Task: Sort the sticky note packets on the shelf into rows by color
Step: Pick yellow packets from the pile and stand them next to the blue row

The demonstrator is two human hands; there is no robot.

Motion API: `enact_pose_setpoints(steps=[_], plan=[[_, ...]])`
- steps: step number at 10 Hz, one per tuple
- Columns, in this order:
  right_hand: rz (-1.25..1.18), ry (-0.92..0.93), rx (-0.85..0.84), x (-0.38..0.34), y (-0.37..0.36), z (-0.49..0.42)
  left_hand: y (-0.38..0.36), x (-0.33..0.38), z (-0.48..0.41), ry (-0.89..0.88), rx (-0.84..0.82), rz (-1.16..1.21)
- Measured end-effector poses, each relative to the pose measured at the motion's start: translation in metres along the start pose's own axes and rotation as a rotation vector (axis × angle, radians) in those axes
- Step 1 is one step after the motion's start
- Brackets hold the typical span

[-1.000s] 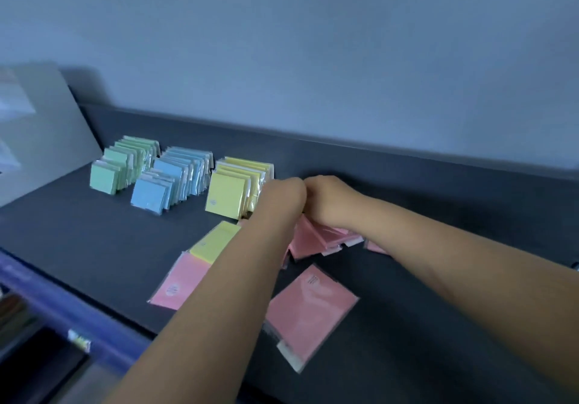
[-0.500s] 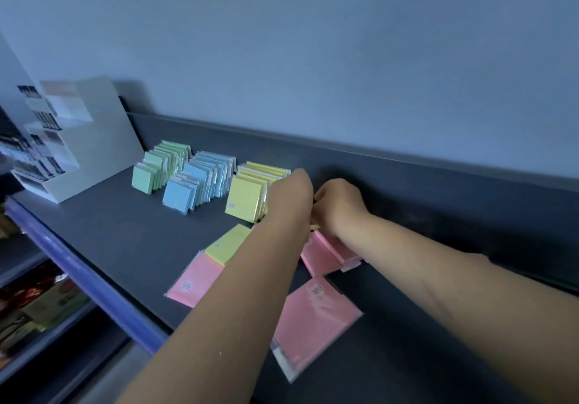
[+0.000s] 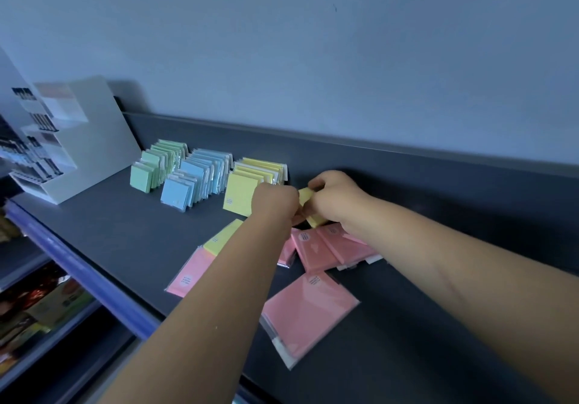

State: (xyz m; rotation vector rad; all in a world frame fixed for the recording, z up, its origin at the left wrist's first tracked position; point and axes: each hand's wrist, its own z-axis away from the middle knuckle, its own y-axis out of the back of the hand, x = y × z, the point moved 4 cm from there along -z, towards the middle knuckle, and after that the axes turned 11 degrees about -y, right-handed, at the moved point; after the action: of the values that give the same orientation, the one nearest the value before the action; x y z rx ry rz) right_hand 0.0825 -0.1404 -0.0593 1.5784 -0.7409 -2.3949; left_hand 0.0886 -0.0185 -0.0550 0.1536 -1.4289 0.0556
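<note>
On the dark shelf (image 3: 125, 234) stand three upright rows of packets: green (image 3: 156, 165), blue (image 3: 197, 178) and yellow (image 3: 250, 184). My left hand (image 3: 274, 201) and my right hand (image 3: 333, 198) meet just right of the yellow row, both gripping a yellow packet (image 3: 308, 207) raised between them. Below my hands lie several pink packets (image 3: 326, 247) in a loose pile. A large pink packet (image 3: 308, 309) lies flat nearer to me. Under my left forearm, another pink packet (image 3: 188, 273) and a flat yellow packet (image 3: 221, 237) show.
A white display stand (image 3: 78, 152) with dark items sits at the shelf's left end. The shelf has a blue front edge (image 3: 78, 265) and a raised back lip (image 3: 407, 152) against the wall. Lower shelves with goods show at bottom left (image 3: 37, 306).
My hands have risen from the pink pile with a yellow packet now showing between them. The view has shifted, bringing the display stand into sight at left.
</note>
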Motion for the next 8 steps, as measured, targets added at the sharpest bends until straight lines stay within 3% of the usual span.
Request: enact_pose_setpoints(steps=[1,2,3,5,8], plan=[[0.013,0.19,0.031,-0.003,0.007,0.012,0.008,0.01,0.005,-0.058,-0.037,-0.111],[-0.038,0.303,0.041,-0.004,0.019,0.026,0.011,0.019,0.01,-0.124,-0.107,-0.056],[-0.185,0.243,0.123,0.002,0.036,0.035,0.019,0.029,0.023,-0.118,-0.105,0.102],[-0.346,0.107,0.084,0.008,0.047,0.056,0.038,0.032,0.035,-0.121,-0.15,0.236],[-0.339,0.114,0.179,-0.018,0.013,0.076,0.089,0.036,0.009,-0.445,-0.169,-0.133]])
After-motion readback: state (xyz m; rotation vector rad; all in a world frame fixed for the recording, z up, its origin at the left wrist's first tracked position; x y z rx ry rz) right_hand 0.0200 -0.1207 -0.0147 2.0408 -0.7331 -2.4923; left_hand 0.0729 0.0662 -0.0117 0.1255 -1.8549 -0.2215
